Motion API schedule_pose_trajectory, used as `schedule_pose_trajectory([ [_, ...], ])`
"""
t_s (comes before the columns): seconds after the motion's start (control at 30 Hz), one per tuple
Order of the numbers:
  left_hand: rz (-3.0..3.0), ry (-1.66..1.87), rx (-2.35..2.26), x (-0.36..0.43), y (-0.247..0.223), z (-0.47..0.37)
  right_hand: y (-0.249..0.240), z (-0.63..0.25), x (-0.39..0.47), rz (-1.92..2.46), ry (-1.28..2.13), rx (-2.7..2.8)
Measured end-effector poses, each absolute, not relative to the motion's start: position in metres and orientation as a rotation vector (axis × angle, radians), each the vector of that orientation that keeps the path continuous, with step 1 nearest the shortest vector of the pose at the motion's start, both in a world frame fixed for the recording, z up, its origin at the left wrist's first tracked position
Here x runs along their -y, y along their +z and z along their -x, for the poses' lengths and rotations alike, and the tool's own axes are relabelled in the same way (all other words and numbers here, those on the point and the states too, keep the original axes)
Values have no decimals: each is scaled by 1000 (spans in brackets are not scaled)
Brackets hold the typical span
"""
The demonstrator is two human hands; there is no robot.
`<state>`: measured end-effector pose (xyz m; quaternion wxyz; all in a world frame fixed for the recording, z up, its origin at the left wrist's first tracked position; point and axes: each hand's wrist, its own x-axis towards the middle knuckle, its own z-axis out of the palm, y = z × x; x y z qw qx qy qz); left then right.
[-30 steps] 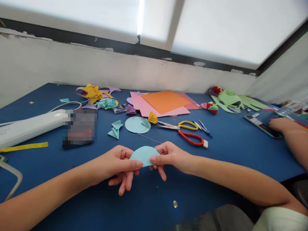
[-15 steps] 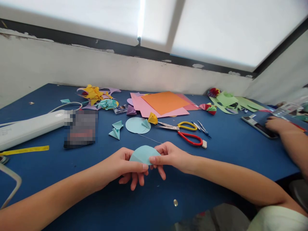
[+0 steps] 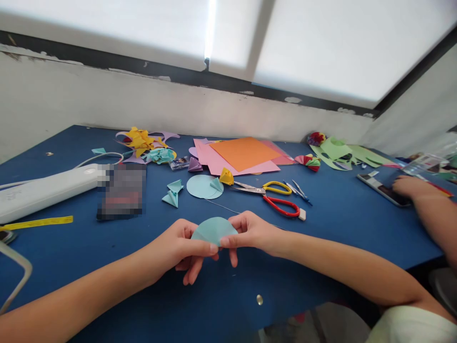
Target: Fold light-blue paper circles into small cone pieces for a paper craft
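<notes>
A light blue paper piece (image 3: 214, 229) with a rounded upper edge and faint creases is held over the near part of the table. My left hand (image 3: 189, 247) pinches its left lower edge between thumb and fingers. At the right lower edge, my right hand (image 3: 246, 232) grips it the same way, the two thumbs almost touching. Just beyond lie light blue paper circles (image 3: 200, 186) with a folded blue cone on top. Folded blue paper pieces (image 3: 173, 193) sit to their left, and a folded yellow piece (image 3: 226, 176) to their right.
Scissors (image 3: 266, 190) with yellow and red handles lie beyond my right hand. Orange paper (image 3: 244, 153) tops a stack at the back. A white power strip (image 3: 50, 190) is at left. Another person's hand (image 3: 410, 186) rests by a phone (image 3: 380, 188) at right.
The blue paper has tilted slightly and its crease now shows near the middle. My right thumb has moved a little left, and the lower fingers of both hands have shifted.
</notes>
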<state>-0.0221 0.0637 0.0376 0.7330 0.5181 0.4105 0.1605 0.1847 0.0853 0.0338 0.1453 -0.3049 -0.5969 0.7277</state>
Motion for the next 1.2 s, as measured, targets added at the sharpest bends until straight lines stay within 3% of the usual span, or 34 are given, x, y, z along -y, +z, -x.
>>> schedule_pose_trajectory([
  [1.2, -1113, 484, -873, -63, 33, 29, 29, -190, -89, 938, 2021, 1803],
])
